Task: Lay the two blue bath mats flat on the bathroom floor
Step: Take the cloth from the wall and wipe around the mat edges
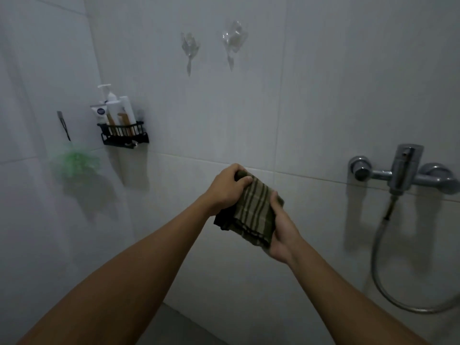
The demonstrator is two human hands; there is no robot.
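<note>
Both hands are out in front at about chest height, sharing one folded cloth, olive green with pale stripes. The left hand has its fingers curled over the cloth's top corner with the thumb pinching on the near side, and the right hand cups the lower right edge from underneath, fingers wrapped up around it. So both are closed on the cloth. Behind them is a pale tiled wall. Off to the right there's a chrome shower mixer with a hose looping down. Up left sits a black wall caddy full of bottles, a green shower puff hanging just left of it, and two clear hooks higher up. No blue bath mats anywhere in view.
</note>
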